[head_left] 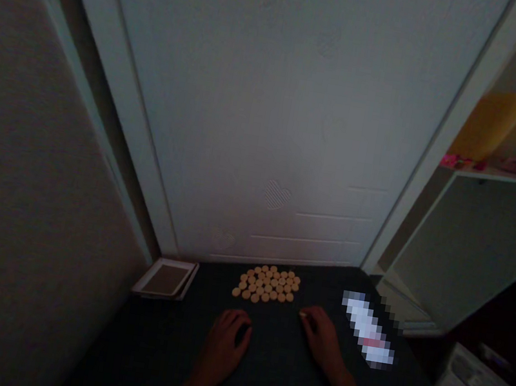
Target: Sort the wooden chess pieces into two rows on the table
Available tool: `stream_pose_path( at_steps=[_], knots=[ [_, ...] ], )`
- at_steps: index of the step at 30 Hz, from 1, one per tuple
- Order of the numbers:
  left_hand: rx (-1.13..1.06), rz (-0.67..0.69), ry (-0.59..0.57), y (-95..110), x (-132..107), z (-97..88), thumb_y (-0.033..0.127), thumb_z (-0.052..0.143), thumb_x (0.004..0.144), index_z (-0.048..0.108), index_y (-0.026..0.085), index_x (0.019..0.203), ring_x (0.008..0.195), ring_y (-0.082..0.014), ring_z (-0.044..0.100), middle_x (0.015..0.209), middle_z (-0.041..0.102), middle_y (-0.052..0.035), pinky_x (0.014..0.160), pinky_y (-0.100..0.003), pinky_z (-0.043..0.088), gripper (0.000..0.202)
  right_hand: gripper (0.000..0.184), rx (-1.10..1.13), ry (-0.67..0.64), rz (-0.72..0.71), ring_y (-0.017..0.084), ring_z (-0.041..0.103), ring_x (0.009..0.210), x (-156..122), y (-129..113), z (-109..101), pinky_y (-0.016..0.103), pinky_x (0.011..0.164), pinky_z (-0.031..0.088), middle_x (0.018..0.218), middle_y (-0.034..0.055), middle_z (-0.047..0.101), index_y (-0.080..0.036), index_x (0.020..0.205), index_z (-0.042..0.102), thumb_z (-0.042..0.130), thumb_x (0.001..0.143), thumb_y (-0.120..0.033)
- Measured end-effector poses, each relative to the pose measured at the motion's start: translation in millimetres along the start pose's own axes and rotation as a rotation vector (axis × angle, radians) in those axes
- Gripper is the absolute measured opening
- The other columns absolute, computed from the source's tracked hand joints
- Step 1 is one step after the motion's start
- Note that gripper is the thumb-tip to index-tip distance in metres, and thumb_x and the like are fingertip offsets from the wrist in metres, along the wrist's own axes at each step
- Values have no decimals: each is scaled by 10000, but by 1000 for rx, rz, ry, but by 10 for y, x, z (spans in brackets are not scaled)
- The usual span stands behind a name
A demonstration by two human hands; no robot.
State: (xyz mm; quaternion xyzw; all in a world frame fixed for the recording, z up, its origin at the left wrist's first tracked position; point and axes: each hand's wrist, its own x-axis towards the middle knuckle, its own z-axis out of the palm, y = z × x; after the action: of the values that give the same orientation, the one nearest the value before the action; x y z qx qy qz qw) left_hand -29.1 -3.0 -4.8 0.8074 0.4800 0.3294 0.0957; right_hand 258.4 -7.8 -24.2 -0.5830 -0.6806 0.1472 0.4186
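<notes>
Many pale round wooden discs [267, 286] lie flat in a close cluster on the dark table, beyond both hands. My right hand [319, 336] is just to the right and nearer side of the cluster, its thumb and fingertips pinched on one small pale disc [302, 314]. My left hand [225, 339] rests on the table below the cluster's left part. Its fingers are loosely bent, with a dark gap between thumb and forefinger, and I see nothing held in it. Dim light hides the discs' markings.
At the table's back left sits a shallow box [165, 279] with a brown inside. A bright, pixelated oblong object [367, 331] lies at the right. The dark table [277, 379] meets a white panel [288, 126] behind. A shelf [510, 177] stands off to the right.
</notes>
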Motion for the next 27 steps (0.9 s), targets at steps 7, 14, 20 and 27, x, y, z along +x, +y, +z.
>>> stream_pose_path(
  at_steps=[7,14,20,27],
  knots=[
    [14,-2,-5,-10,6,10,268,558,930,664,260,988,1069,-273,631,1098,684,-56,933,-472,521,121,414,102,76,65,265,707,914,-8,38,-25,418,834,590,1072,119,707,-231,1226,635,411,1003,-498],
    [-18,-21,-10,-1,32,-17,282,548,936,680,266,955,1058,-271,638,1082,701,-52,928,-468,518,135,435,519,-14,248,302,724,1036,-20,-86,-19,472,900,592,1139,124,717,-216,1211,614,564,931,-545],
    [-240,-166,-67,273,165,37,365,502,967,683,252,1010,840,-219,682,940,739,-38,794,-377,567,218,479,688,-232,279,284,715,1075,-117,-392,150,420,886,603,1131,95,739,-239,1212,593,660,864,-562],
    [-456,-183,-156,524,328,289,414,537,943,692,246,1047,838,-212,702,957,770,-31,791,-349,569,251,399,542,-175,207,254,720,1028,-155,-436,198,380,902,586,1109,71,736,-248,1182,631,641,892,-522]
  ],
)
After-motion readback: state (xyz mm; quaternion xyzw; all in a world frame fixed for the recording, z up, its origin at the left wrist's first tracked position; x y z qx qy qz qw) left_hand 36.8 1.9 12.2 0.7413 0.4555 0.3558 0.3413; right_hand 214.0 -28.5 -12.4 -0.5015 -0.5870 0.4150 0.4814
